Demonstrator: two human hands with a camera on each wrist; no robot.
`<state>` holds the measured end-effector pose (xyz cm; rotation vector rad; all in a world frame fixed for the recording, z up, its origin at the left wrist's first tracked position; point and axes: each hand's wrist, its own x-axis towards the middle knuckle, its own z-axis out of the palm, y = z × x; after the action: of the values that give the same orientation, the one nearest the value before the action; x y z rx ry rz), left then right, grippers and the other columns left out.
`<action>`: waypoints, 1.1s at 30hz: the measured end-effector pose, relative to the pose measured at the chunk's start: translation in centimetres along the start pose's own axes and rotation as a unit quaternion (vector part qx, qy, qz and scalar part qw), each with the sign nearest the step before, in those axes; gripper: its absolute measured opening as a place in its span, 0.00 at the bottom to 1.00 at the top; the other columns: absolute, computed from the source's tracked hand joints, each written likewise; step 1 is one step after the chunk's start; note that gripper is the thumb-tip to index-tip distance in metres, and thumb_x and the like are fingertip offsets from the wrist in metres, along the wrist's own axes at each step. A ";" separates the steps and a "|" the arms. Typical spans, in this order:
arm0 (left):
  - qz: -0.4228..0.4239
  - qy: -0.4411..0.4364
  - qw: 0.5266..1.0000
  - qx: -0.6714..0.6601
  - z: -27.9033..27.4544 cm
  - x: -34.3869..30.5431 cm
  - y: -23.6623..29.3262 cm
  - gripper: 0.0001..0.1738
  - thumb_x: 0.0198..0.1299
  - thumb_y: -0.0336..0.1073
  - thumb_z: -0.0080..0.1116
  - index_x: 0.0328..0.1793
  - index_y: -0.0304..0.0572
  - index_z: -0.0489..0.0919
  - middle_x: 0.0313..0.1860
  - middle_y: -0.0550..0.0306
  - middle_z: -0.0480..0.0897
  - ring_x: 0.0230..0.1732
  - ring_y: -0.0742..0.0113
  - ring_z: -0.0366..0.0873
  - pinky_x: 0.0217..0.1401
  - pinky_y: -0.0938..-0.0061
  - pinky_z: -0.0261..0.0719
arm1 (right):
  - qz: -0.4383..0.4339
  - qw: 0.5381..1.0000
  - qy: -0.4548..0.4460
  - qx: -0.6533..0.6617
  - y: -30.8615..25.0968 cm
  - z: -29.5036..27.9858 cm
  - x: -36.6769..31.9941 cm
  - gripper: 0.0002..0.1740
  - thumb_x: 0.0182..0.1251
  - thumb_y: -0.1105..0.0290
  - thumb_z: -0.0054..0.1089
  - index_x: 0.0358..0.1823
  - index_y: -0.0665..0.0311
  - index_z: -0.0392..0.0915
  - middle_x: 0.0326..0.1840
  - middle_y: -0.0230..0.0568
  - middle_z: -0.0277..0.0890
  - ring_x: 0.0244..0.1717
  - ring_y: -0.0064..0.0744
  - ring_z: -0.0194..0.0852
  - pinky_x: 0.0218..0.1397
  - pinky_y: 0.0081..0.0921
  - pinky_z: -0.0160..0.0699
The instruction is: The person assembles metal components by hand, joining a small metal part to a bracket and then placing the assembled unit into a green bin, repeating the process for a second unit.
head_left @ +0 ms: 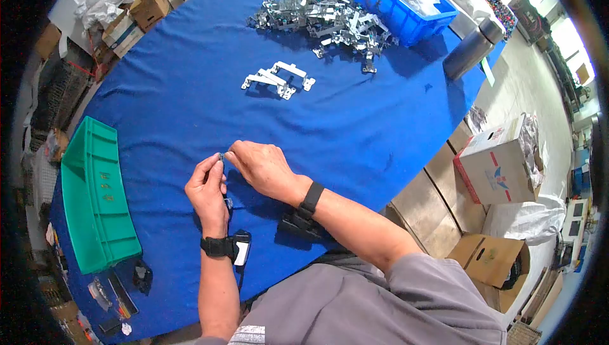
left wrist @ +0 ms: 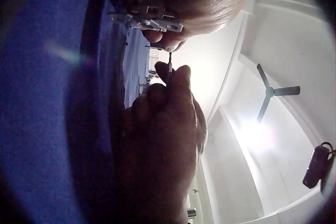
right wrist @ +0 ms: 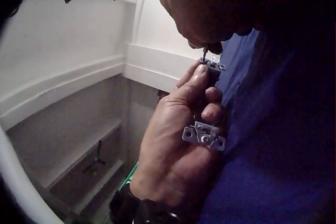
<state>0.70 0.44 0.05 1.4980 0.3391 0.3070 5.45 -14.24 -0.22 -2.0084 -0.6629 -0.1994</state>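
Observation:
My left hand [head_left: 208, 194] grips a metal bracket [right wrist: 204, 138]. One end of it, with holes in its tabs, sticks out at the palm, and the other end shows at the thumb and fingertips. Above that end, in the right wrist view, my right hand [head_left: 265, 168] pinches a thin metal pin [right wrist: 205, 53], its tip right at the bracket. In the left wrist view the pin [left wrist: 170, 60] stands out from the right fingertips. Farther up the blue cloth lie several loose white-looking brackets [head_left: 271, 81], apart from a large heap of metal brackets [head_left: 323, 18].
A blue bin [head_left: 438, 22] with a clear plastic bag inside stands behind the heap, beside a steel bottle [head_left: 472, 48]. At the left edge is a green tray [head_left: 95, 218] with a few small pieces in it. Cartons [head_left: 501, 167] stand on the floor at right.

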 end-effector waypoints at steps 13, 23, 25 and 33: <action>0.003 -0.009 1.000 -0.003 -0.1 -0.1 0.0 0.10 0.64 0.25 0.62 0.50 0.33 0.85 0.34 0.62 0.82 0.26 0.83 0.72 0.21 0.88 0.67 | 0.017 0.999 0.031 0.027 -0.6 -0.2 0.1 0.10 0.72 0.66 0.55 0.42 0.67 0.69 0.28 0.52 0.78 0.31 0.58 0.78 0.32 0.49 0.73; 0.008 -0.011 1.000 -0.002 -0.2 0.0 -0.2 0.09 0.65 0.26 0.62 0.50 0.32 0.84 0.33 0.61 0.82 0.26 0.82 0.72 0.21 0.88 0.67 | 0.011 1.000 -0.008 -0.025 0.1 0.3 -0.4 0.12 0.70 0.67 0.57 0.46 0.67 0.68 0.29 0.52 0.78 0.31 0.57 0.78 0.32 0.49 0.73; 0.005 -0.008 1.000 -0.008 -0.2 0.0 -0.3 0.09 0.64 0.25 0.62 0.50 0.32 0.84 0.34 0.61 0.82 0.26 0.82 0.72 0.21 0.88 0.67 | 0.012 0.998 0.038 0.042 -0.9 -0.4 0.0 0.10 0.71 0.67 0.56 0.42 0.66 0.68 0.28 0.52 0.77 0.30 0.58 0.77 0.31 0.50 0.71; -0.006 -0.004 1.000 -0.006 -0.2 0.0 -0.1 0.10 0.64 0.25 0.62 0.50 0.32 0.84 0.36 0.60 0.83 0.27 0.82 0.73 0.21 0.88 0.67 | 0.017 1.000 -0.015 -0.001 -0.3 -0.2 0.0 0.13 0.71 0.64 0.56 0.45 0.67 0.69 0.29 0.53 0.78 0.32 0.58 0.79 0.32 0.49 0.73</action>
<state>0.60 0.56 -0.05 1.4841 0.3396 0.2929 5.26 -14.32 0.14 -2.0260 -0.6488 -0.1494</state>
